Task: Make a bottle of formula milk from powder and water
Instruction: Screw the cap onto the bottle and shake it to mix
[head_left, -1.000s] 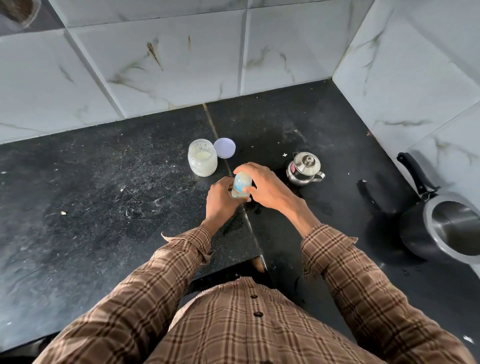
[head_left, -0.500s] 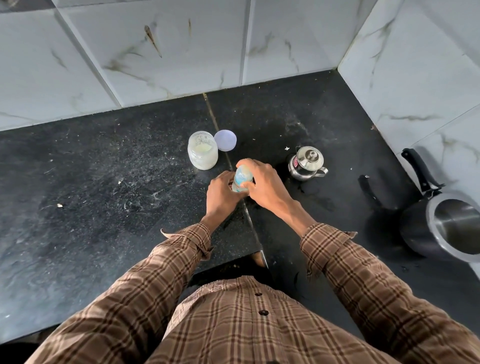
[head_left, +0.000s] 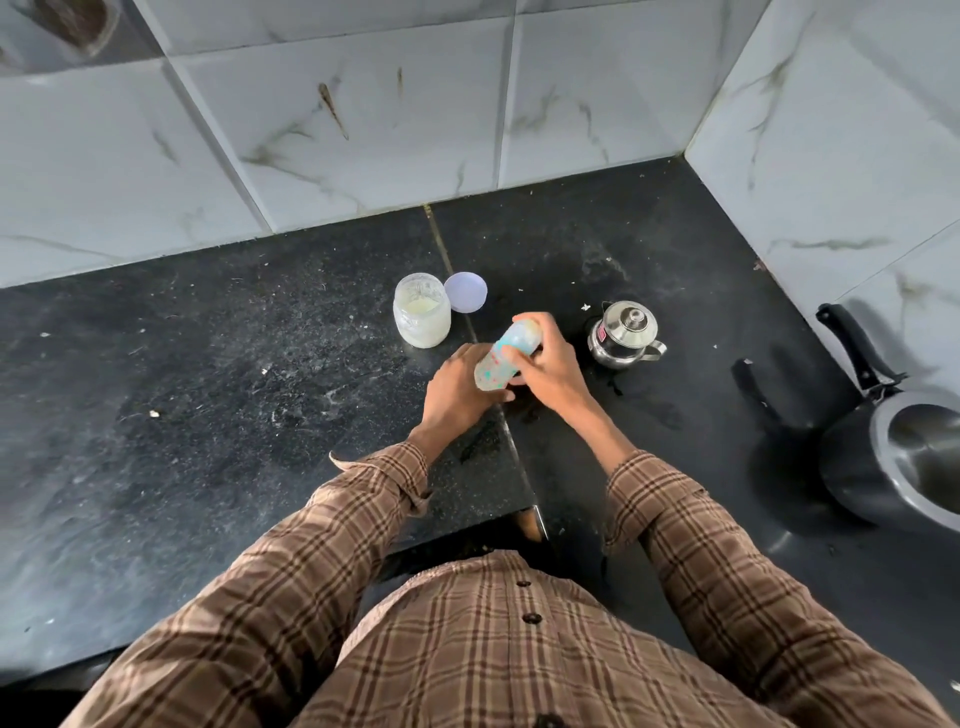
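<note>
A clear feeding bottle (head_left: 503, 358) with blue and coloured print lies tilted between both hands above the black counter. My right hand (head_left: 550, 364) wraps its upper part, fingers over the top end. My left hand (head_left: 460, 389) holds its lower end from the left. Behind them stands an open glass jar (head_left: 422, 317) of pale powder, with its round lilac lid (head_left: 465, 292) flat on the counter beside it. A small steel kettle (head_left: 623, 335) with a lid stands just right of my right hand.
The black stone counter (head_left: 208, 395) runs left and meets white marbled wall tiles at the back and right. A dark pressure cooker (head_left: 904, 457) with a black handle sits at the far right. Specks of spilled powder dot the counter.
The bottle was upright between both hands and is now tipped over, its top leaning to the upper right. Both hands stay on it. The camera view shifted slightly.
</note>
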